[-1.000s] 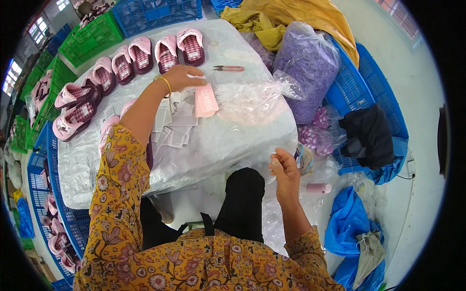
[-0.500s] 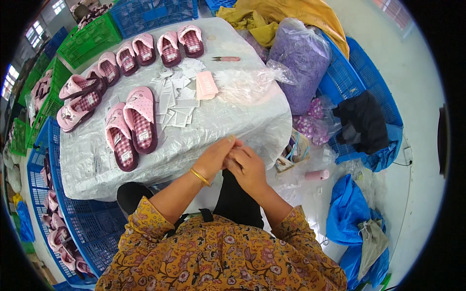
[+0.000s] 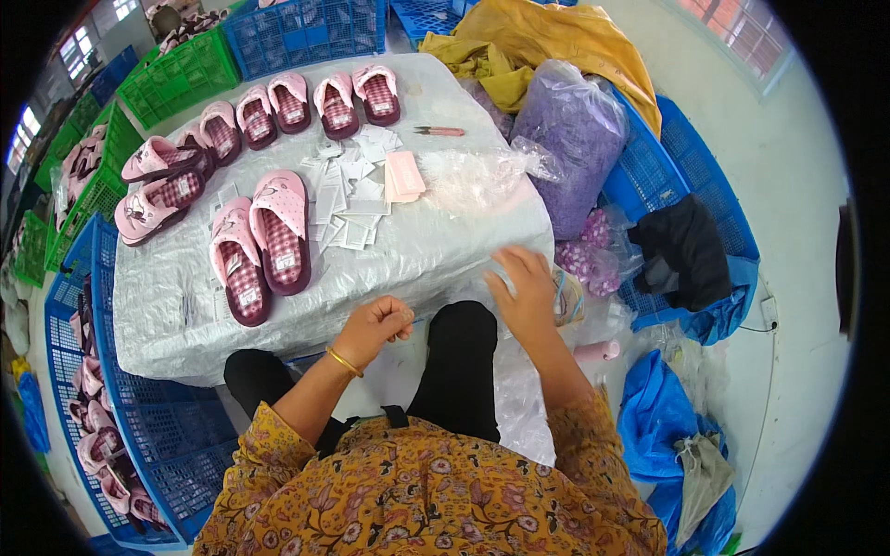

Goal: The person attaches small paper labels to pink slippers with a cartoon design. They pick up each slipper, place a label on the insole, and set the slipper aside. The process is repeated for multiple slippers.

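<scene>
My left hand [image 3: 375,328], with a gold bangle at its wrist, hovers by the table's front edge. Its fingers are curled into a pinch; what may be in them is too small to make out. My right hand [image 3: 525,289] is raised near the table's right front corner, open, fingers apart and nothing in them. A pair of pink slippers with checked insoles, the left slipper [image 3: 238,264] and the right slipper [image 3: 279,233], lies left of my hands. White paper tags [image 3: 348,199] are scattered beyond them, beside a stack of pink cards [image 3: 403,177].
More pink slippers [image 3: 336,104] line the table's far and left edges. Small thread snips [image 3: 438,131] lie near the back. Clear plastic [image 3: 477,176] covers the right side. Blue crates [image 3: 171,435] and a purple bag [image 3: 567,139] flank the wrapped table [image 3: 158,324].
My hands were together over the table's front edge. They have parted: the left moved left and down with fingers curled, the right moved right with fingers spread. The view has shifted slightly.
</scene>
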### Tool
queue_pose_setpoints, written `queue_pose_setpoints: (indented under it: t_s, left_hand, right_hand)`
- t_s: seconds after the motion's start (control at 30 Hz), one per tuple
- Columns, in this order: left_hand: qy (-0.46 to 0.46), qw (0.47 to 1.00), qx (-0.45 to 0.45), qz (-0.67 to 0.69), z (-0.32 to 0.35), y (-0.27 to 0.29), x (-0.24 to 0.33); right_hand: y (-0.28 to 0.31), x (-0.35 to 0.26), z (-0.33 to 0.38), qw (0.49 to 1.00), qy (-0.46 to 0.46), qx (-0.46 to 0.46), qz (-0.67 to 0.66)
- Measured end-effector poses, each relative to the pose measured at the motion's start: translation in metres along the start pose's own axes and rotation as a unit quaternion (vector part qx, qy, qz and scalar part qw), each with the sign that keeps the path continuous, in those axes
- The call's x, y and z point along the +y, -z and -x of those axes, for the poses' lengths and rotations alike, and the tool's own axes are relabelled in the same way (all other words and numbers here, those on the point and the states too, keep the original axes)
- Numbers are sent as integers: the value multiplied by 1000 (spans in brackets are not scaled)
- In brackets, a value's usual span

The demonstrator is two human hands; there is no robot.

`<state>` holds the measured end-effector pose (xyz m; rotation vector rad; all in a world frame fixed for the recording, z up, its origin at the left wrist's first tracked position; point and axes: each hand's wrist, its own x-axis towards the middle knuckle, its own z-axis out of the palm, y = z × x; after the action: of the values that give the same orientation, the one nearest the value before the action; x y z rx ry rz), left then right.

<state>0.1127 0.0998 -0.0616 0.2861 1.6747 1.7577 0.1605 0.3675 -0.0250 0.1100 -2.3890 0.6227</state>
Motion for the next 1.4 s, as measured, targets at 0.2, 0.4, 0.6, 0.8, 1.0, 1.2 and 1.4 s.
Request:
queue_pose_setpoints:
  t_s: [0.2,0.4,0.6,0.8,1.0,1.2,1.4]
  left_hand:
    - [19,999,42,11,20,13,-19]
    - [38,996,78,35,38,25,-28]
    - [25,997,54,41,34,22,-33]
    - [22,988,67,136,16,20,-17]
    - [4,927,123,353,-11,11,51]
    - [-55,960,145,232,-44,23,36]
    - [-112,954,189,203,-65,32,58]
  right_hand:
    - [-90,-16,-110,989,136,7,58]
    - [-139,11,-124,968,220,-18,115]
    - [-133,10,-114,969,224,55,89]
    - [-109,-16,-98,961,237,137,42]
    - [-66,-76,-24,951,280,85,-94]
    - [-53,-49,-20,974,195,90,-70]
    - [-59,4,-65,986,145,42,76]
